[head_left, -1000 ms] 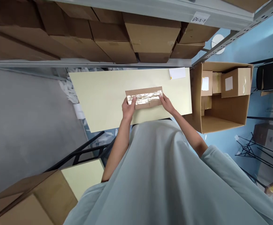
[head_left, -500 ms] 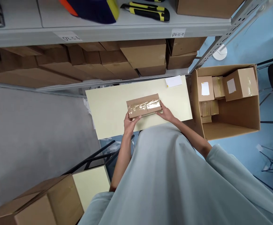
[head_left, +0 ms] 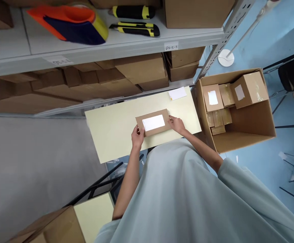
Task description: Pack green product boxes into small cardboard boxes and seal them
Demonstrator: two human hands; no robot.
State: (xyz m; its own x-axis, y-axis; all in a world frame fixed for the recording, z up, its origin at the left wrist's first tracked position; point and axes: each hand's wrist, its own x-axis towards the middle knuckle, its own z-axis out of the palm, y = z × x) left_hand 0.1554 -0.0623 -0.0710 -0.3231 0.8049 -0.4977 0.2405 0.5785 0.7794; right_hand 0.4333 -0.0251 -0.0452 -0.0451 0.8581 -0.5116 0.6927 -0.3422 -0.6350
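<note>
Between my two hands is a small brown cardboard box [head_left: 141,123], its upward side bearing a white label [head_left: 153,123]. My left hand [head_left: 138,136] grips its left end, thumb on the labelled side and fingers behind the edge. At the opposite end, my right hand [head_left: 176,124] pinches the right edge. Box and hands are over the pale yellow tabletop [head_left: 111,135]; whether the box touches the table I cannot tell. Close to the table's far right corner lies a stack of white labels [head_left: 177,93].
A large open carton [head_left: 245,143] right of the table holds several smaller boxes. Beyond the table, a grey metal shelf [head_left: 126,54] carries a tape dispenser [head_left: 73,28] and two utility knives [head_left: 137,29], with cartons [head_left: 139,67] below. Another carton [head_left: 61,224] stands lower left.
The box has been turned over in my hands: its taped side faced up before, and now the white label does. The view has shifted, showing more of the shelf.
</note>
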